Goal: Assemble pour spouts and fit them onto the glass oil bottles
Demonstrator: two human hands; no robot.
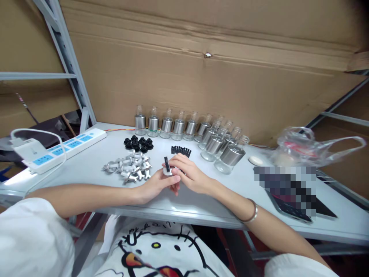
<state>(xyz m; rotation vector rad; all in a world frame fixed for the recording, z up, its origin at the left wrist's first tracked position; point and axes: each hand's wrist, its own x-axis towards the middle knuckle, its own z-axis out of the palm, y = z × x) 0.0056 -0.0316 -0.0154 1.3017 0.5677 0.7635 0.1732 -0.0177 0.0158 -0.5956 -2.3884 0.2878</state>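
Near the table's front edge my left hand (pixel 157 186) grips a small silver part (pixel 168 172), from which a black piece (pixel 166 164) stands up. My right hand (pixel 190 174) is against the same part from the right, its fingers bent around the black piece; what its fingertips hold is hidden. Silver spout-like parts (pixel 129 167) lie in a pile left of my hands. Behind that pile is a group of black caps (pixel 139 144). A cluster of small black pieces (pixel 181 150) lies just beyond my right hand.
Glass bottles with metal sleeves (pixel 179 127) stand along the back of the table (pixel 184 212). On the left is a white power strip (pixel 72 148) with a charger (pixel 33 152). To the right are a white oval object (pixel 255 161), a plastic bag (pixel 305 152) and a dark device (pixel 291 207).
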